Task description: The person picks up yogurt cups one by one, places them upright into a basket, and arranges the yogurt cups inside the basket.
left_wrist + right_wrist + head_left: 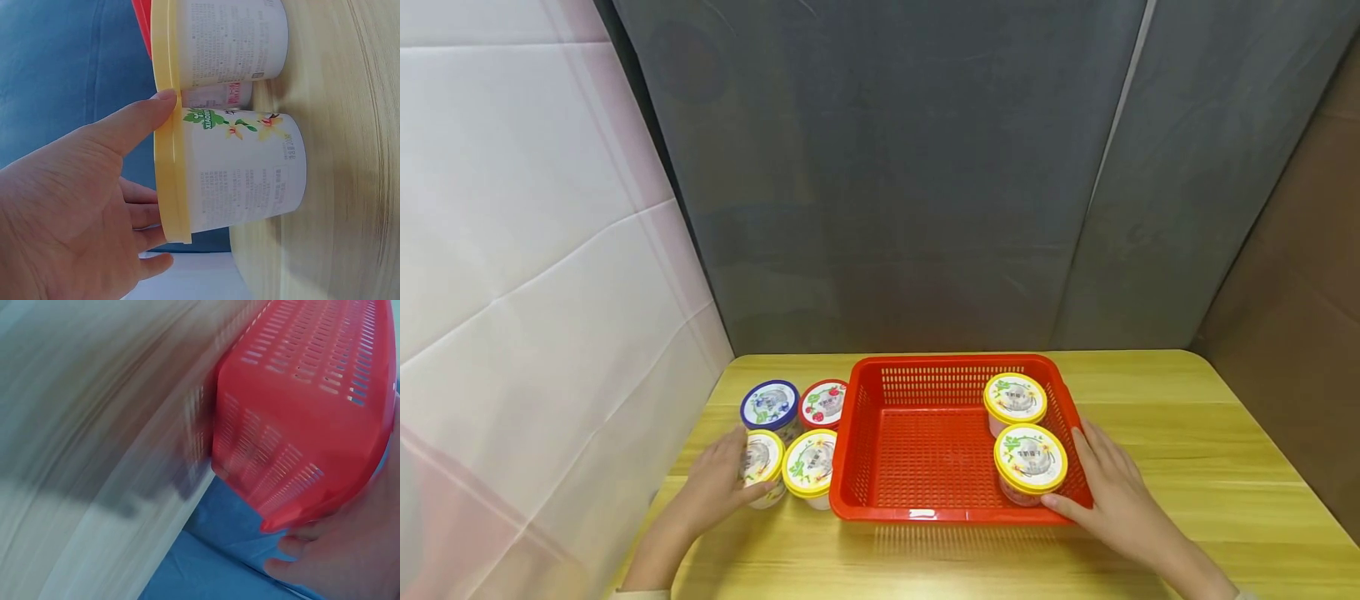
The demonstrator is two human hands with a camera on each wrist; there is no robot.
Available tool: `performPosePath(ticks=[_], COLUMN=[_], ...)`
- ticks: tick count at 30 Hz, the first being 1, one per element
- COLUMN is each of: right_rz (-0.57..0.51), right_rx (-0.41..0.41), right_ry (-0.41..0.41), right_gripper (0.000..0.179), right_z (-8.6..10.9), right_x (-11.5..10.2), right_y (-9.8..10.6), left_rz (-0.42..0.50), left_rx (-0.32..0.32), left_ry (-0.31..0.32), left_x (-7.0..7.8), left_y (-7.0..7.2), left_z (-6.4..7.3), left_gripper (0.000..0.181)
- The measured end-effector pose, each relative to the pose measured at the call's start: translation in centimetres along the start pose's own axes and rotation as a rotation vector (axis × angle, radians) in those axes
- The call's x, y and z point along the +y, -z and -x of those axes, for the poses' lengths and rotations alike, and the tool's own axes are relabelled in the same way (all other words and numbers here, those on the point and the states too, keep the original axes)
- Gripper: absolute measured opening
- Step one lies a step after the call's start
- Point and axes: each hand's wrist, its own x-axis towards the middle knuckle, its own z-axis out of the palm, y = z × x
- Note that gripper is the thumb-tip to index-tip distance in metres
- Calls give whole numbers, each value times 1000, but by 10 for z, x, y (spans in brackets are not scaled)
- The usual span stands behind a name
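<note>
Head view: left hand (718, 477), thumb and fingers part-spread, grips white, yellow-lidded round tub (762, 457) left of red perforated plastic basket (925, 458); right hand (1112, 497) grips basket's rim near front right corner.

Wooden table (1210, 467) before dark grey backdrop (887, 175), white panel (535, 183) left, brown panel (1300, 292) right
</note>
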Motion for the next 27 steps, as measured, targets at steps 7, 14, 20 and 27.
performPosePath(ticks=[7, 14, 20, 27], right_rz=[-10, -1, -3, -10], right_rx=[9, 13, 26, 28], right_ry=[2, 6, 12, 12], right_gripper=[104, 103, 102, 101], right_z=[4, 5, 6, 6], right_x=[0, 0, 1, 0], right_y=[-3, -4, -6, -6], left_rz=[-2, -1, -3, -15], left_rx=[20, 4, -8, -6], left_ry=[-4, -1, -3, -2], left_x=[-3, -2, -1, -4], left_y=[-1, 0, 2, 9], left_z=[-3, -2, -2, 0], left_gripper=[87, 90, 90, 92])
